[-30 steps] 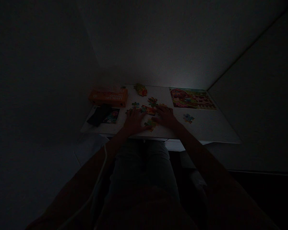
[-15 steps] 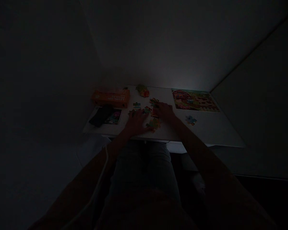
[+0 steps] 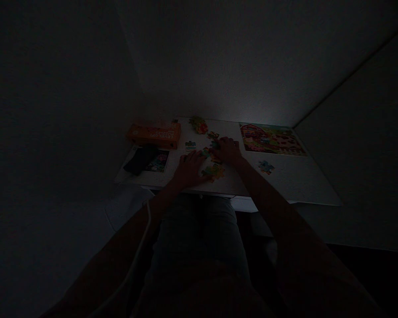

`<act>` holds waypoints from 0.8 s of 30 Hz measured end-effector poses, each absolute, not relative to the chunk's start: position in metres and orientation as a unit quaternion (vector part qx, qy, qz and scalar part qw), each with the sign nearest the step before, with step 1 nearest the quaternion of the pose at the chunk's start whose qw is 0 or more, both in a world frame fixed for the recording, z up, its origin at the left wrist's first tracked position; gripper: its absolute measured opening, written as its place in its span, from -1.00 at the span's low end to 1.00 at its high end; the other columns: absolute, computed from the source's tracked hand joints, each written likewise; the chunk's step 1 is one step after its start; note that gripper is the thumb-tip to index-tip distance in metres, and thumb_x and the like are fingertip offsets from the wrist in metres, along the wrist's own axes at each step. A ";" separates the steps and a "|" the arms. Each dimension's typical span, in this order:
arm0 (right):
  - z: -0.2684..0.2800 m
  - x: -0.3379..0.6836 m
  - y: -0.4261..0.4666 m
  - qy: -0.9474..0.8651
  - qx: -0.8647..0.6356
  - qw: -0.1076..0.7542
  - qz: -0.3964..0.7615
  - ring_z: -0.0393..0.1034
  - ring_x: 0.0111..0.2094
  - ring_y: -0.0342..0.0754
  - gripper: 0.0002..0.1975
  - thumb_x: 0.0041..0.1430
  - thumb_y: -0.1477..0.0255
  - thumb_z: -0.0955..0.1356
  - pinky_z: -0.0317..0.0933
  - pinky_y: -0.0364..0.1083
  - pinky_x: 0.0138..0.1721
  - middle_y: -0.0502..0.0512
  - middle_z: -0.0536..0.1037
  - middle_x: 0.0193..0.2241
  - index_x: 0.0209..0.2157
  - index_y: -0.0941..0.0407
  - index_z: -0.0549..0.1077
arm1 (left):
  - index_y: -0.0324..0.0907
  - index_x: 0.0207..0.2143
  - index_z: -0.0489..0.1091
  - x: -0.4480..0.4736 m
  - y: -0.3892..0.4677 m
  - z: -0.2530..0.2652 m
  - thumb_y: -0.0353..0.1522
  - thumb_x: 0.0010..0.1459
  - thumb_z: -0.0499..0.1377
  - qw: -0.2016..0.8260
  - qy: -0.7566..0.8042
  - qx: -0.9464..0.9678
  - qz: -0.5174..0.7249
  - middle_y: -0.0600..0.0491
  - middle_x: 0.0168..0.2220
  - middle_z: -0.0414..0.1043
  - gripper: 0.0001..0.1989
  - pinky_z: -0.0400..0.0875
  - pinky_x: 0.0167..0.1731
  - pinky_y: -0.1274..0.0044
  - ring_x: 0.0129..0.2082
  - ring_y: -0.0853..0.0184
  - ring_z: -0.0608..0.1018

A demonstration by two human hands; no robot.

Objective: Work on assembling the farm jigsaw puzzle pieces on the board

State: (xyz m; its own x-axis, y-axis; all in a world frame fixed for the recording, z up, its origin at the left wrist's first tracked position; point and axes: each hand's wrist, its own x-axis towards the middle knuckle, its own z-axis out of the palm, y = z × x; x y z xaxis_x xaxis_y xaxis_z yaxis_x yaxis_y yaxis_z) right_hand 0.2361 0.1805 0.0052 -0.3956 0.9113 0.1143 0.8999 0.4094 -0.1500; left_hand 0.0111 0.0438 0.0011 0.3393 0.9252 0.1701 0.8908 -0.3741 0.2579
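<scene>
The picture is very dark. My left hand (image 3: 188,170) lies over the left part of a group of jigsaw pieces, thumb and fingers spread apart. Its thumb reaches beside a yellow-green puzzle cluster (image 3: 214,172), and its fingertips are near a small green piece (image 3: 205,153). Across from it, my right hand (image 3: 228,151) bends its fingers down onto a dark green puzzle piece (image 3: 215,144), seemingly pinching it; the fingertips are partly hidden. Just beyond lies another multicoloured piece (image 3: 213,135). A light-coloured piece (image 3: 190,145) rests beyond my left fingers.
An orange puzzle box (image 3: 155,136) stands at the back left of the white table (image 3: 285,181). A dark object (image 3: 141,160) overlaps a picture card (image 3: 159,161). Piled pieces (image 3: 198,125) lie at the back; a farm picture (image 3: 272,139) and blue pieces (image 3: 266,166) are right.
My right hand has shifted slightly, uncovering more of the dark green piece by its fingertips. My left hand stays almost in place. The whole view has moved a little.
</scene>
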 end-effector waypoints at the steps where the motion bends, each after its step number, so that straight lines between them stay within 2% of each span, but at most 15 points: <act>1: 0.005 0.239 0.180 -0.834 -0.543 0.091 0.030 0.34 0.43 0.51 -0.28 0.62 0.00 0.27 0.19 0.44 0.43 0.48 0.48 0.45 0.58 0.10 0.42 | -0.13 0.60 0.31 0.010 0.044 0.001 0.20 0.47 0.22 0.059 0.550 0.821 0.141 -0.23 0.67 0.12 -0.10 0.13 0.57 -0.07 0.67 -0.15 0.18; 5: 0.004 0.252 0.176 -0.825 -0.558 0.093 0.021 0.36 0.39 0.52 -0.26 0.61 -0.04 0.27 0.21 0.41 0.40 0.50 0.48 0.44 0.55 0.11 0.46 | -0.15 0.64 0.26 0.009 0.044 0.003 0.16 0.52 0.16 0.055 0.528 0.839 0.120 -0.20 0.69 0.06 -0.12 0.10 0.59 -0.02 0.69 -0.10 0.14; 10: 0.000 0.266 0.155 -0.827 -0.551 0.108 0.025 0.30 0.47 0.42 -0.23 0.64 -0.02 0.21 0.14 0.36 0.46 0.44 0.39 0.54 0.60 0.17 0.34 | -0.12 0.64 0.26 0.008 0.046 0.005 0.02 0.60 0.06 0.062 0.538 0.833 0.112 -0.15 0.69 0.06 -0.26 0.10 0.59 0.00 0.69 -0.04 0.15; 16: -0.006 0.282 0.118 -0.860 -0.501 0.095 0.030 0.10 0.65 0.36 -0.12 0.47 -0.09 0.41 0.09 0.37 0.59 0.30 0.25 0.64 0.64 -0.03 0.28 | -0.05 0.62 0.31 0.009 0.048 0.001 -0.15 0.66 -0.11 0.063 0.544 0.827 0.127 -0.09 0.68 0.13 -0.37 0.13 0.59 0.01 0.67 0.01 0.20; 19: -0.005 0.294 0.111 -0.862 -0.496 0.090 0.050 0.11 0.65 0.34 -0.12 0.45 -0.07 0.43 0.11 0.39 0.60 0.25 0.21 0.66 0.65 -0.06 0.27 | -0.03 0.61 0.32 0.009 0.047 0.000 -0.17 0.66 -0.11 0.059 0.549 0.823 0.137 -0.09 0.66 0.16 -0.38 0.15 0.59 0.04 0.66 0.01 0.22; 24: -0.009 0.305 0.107 -0.868 -0.484 0.101 0.055 0.16 0.64 0.28 -0.18 0.51 -0.03 0.38 0.11 0.35 0.63 0.21 0.18 0.68 0.65 -0.05 0.28 | -0.05 0.62 0.31 0.011 0.046 0.003 -0.13 0.67 -0.12 0.045 0.560 0.818 0.125 -0.06 0.67 0.14 -0.37 0.11 0.61 0.04 0.70 0.05 0.15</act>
State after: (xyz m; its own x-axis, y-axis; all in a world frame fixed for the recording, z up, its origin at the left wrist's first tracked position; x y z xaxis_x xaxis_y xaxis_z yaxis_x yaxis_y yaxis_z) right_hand 0.3052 0.1070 -0.0094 -0.5112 0.8506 0.1231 0.8284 0.5258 -0.1932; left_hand 0.0115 0.0456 0.0029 0.3420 0.9270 0.1540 0.9045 -0.3692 0.2137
